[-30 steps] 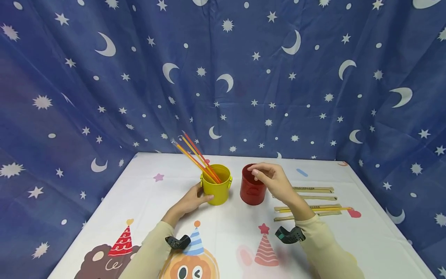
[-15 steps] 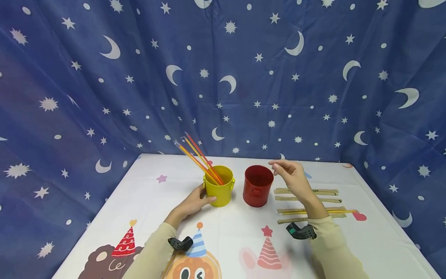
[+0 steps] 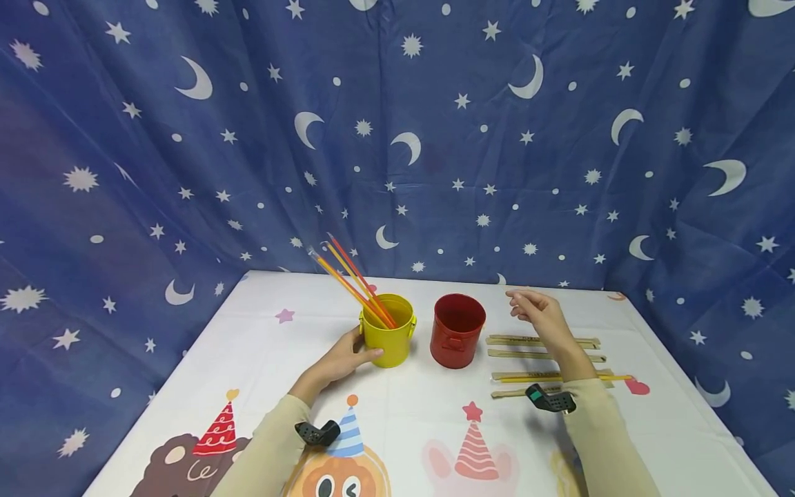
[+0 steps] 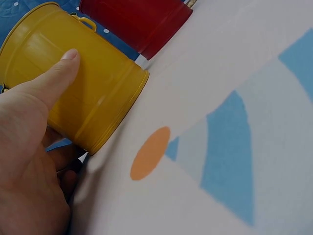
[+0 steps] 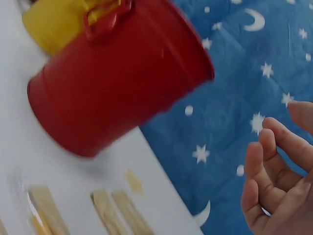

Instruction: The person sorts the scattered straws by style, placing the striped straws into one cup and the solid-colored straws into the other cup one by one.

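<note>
My left hand (image 3: 340,357) holds the low side of a small yellow bucket (image 3: 391,345), thumb across its front. In the left wrist view its fingers pass behind the bucket (image 4: 93,88). Several slim orange, yellow and red sticks, like straws, some in clear wrap, lean leftward out of it (image 3: 354,283). To its right stands a red bucket (image 3: 456,342) with a small handle on its side. My right hand (image 3: 543,319) hovers to the right of the red bucket, fingers loosely bent and nothing in them. The right wrist view has that hand (image 5: 281,171) apart from the red bucket (image 5: 122,78).
Under and beside my right forearm lie several brown paper-wrapped sticks (image 3: 524,355) in rows, with a yellow stick (image 3: 611,377) among them. The white tablecloth (image 3: 273,359) bears printed party animals. A blue star-and-moon curtain (image 3: 348,179) hangs behind the table.
My right hand has moved from over the red bucket's rim rightward, away from it, above the wrapped sticks. The left hand keeps its hold on the yellow bucket.
</note>
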Motion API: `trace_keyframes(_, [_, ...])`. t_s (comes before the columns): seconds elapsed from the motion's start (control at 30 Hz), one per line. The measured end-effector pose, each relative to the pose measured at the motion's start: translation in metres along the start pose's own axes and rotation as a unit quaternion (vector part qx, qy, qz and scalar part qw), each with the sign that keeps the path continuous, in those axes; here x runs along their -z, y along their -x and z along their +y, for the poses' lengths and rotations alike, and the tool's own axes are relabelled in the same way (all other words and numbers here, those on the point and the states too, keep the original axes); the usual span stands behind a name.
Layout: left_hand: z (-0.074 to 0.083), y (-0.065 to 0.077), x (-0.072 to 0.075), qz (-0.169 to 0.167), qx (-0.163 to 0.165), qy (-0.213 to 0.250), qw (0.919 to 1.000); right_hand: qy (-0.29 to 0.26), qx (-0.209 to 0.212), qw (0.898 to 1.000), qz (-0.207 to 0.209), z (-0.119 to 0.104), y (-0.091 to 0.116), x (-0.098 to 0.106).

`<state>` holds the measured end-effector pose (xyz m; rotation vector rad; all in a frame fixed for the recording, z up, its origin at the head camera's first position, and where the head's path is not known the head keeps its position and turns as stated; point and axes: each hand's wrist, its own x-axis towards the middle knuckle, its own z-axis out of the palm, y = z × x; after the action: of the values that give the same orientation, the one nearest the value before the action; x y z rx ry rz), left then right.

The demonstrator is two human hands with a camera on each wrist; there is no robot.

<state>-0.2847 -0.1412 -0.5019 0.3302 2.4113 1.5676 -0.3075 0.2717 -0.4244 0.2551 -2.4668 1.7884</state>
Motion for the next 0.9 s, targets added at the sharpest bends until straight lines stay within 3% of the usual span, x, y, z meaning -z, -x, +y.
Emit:
trace_keyframes(0.13, [0.0, 0.0, 0.001, 0.001, -0.001, -0.001, 1.0, 0.048, -0.006, 0.999, 0.017, 0.011, -0.002, 0.005])
trace_keyframes(0.33, [-0.001, 0.0, 0.002, 0.004, 0.0, -0.008, 1.0, 0.127, 0.02, 0.991, 0.046, 0.025, -0.003, 0.011])
trace_keyframes(0.7, [0.0, -0.001, 0.001, 0.005, 0.0, -0.003, 1.0, 0.224, -0.022, 0.974, 0.006, 0.05, -0.003, 0.024])
trace_keyframes(0.9, [0.001, 0.001, 0.001, 0.007, -0.004, 0.002, 1.0, 0.279, -0.054, 0.959, -0.005, 0.062, 0.0, 0.027])
